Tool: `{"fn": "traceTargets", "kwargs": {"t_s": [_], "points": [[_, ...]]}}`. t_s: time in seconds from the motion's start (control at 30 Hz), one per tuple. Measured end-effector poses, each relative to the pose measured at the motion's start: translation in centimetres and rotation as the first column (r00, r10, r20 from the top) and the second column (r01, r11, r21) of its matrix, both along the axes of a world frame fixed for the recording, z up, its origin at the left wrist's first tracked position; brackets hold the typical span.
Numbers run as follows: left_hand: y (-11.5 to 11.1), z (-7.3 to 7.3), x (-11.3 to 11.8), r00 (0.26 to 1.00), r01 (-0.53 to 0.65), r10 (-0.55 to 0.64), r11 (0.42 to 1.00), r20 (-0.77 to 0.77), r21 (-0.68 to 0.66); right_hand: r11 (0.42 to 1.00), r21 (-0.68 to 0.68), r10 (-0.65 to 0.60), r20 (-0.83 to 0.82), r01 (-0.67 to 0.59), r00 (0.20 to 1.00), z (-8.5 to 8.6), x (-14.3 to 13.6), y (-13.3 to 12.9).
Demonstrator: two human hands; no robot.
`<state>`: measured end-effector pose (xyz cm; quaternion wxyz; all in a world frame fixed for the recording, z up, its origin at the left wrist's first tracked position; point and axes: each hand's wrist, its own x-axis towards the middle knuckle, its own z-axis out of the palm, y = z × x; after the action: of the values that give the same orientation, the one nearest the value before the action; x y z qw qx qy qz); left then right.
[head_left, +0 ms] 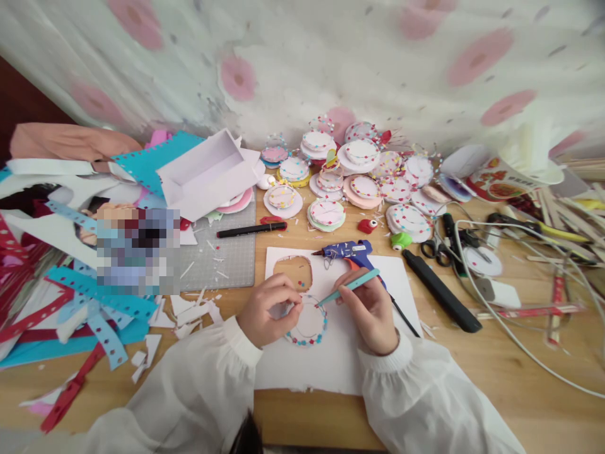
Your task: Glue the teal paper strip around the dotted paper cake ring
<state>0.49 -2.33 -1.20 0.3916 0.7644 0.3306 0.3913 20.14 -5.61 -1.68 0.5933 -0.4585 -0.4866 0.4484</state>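
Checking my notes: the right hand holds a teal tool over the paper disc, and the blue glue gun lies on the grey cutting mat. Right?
Not quite. The head view shows the glue gun lying on the white sheet, not the mat. The right hand does hold the teal tool over the disc.

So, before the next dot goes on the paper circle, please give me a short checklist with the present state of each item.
1. Left hand steadies the paper circle at its left edge: ok.
2. Right hand grips the teal tool, tip pointing at the circle's upper right rim: ok.
3. Circle lies flat on the white sheet: ok.
4. Blue glue gun rests on the sheet just behind the right hand, close to the fingers: not ok.
5. Whether the tool tip carries a dot: cannot tell.
6. Dots run all round the rim without gaps: cannot tell, the left hand covers part.
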Motion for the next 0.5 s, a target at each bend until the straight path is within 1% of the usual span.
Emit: {"fn": "traceTargets", "kwargs": {"t_s": [0.27, 0.5], "points": [[0.0, -0.09, 0.0, 1.0, 0.0, 0.0, 1.0, -0.01, 0.004, 1.0, -0.021, -0.018, 0.003, 0.018, 1.0, -0.09, 0.06, -0.12], [-0.01, -0.03, -0.04, 1.0, 0.016, -0.016, 1.0, -0.017, -0.002, 1.0, -0.025, -0.009, 0.001, 0.009, 1.0, -0.09, 0.11, -0.02]]}}
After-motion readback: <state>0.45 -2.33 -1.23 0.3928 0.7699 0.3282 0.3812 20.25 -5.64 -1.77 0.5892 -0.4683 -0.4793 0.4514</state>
